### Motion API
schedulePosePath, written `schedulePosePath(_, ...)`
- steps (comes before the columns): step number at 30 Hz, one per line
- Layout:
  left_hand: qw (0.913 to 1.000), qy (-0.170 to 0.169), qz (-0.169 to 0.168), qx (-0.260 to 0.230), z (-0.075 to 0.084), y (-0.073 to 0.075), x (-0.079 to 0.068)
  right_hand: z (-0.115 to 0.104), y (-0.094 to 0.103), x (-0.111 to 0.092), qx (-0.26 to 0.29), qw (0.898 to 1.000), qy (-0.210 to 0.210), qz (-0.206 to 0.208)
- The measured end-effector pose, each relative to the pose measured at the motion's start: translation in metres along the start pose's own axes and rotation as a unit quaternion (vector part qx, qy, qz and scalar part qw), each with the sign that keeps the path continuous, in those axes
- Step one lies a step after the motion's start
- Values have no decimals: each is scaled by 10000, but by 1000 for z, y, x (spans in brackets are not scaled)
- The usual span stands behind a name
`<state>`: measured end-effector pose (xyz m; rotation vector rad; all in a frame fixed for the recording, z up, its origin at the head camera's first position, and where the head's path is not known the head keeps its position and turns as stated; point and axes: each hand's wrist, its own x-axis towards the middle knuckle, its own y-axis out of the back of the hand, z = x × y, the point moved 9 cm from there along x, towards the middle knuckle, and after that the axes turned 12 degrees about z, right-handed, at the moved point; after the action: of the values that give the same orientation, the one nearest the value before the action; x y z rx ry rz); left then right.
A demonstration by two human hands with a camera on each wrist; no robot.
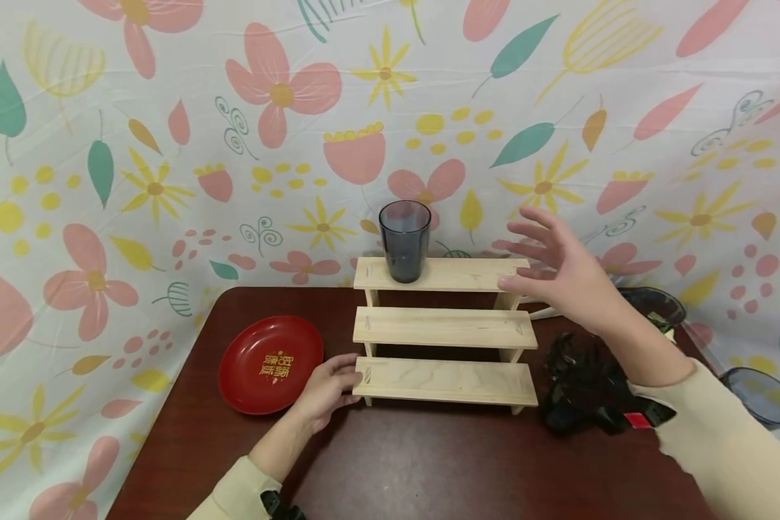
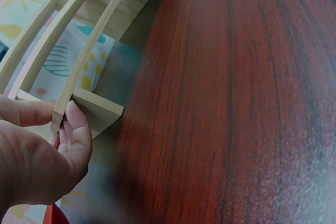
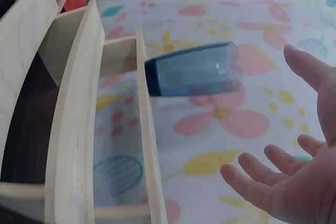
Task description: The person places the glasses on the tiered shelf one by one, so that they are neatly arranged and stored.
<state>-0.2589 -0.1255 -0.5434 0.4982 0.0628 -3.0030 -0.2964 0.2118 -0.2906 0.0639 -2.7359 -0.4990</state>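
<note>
A three-step wooden stand (image 1: 445,328) is standing on the bench (image 1: 429,462), and the grip of the left hand (image 1: 327,392) is pinching the left end of its lowest step. On its top step a dark glass (image 1: 406,242) is standing upright, while the right hand (image 1: 567,276) is hovering to the right of it, its grip released with fingers spread wide.

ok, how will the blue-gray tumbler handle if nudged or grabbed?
The tumbler could tip if nudged high: tall, tapering to its base. Smooth sides may slip. Looks like glass or clear plastic; if glass, falling off the three-tier wooden stand could shatter it.
</note>
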Motion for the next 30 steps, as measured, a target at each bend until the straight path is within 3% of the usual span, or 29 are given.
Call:
schedulePosePath(10,10000,14,7,4,0,0,-1,13,53,-48,-599,9958,554,414)
schedulePosePath(16,10000,39,41,12,0,0,-1,28,81,-74,-674,9919,731,787)
schedulePosePath(21,10000,52,38,-5,1,0,-2,59,106,-96,-1149,9831,289,1398)
schedulePosePath(30,9999,85,29,57,0,0,-1,116,140,-137,-1773,9502,-595,2493)
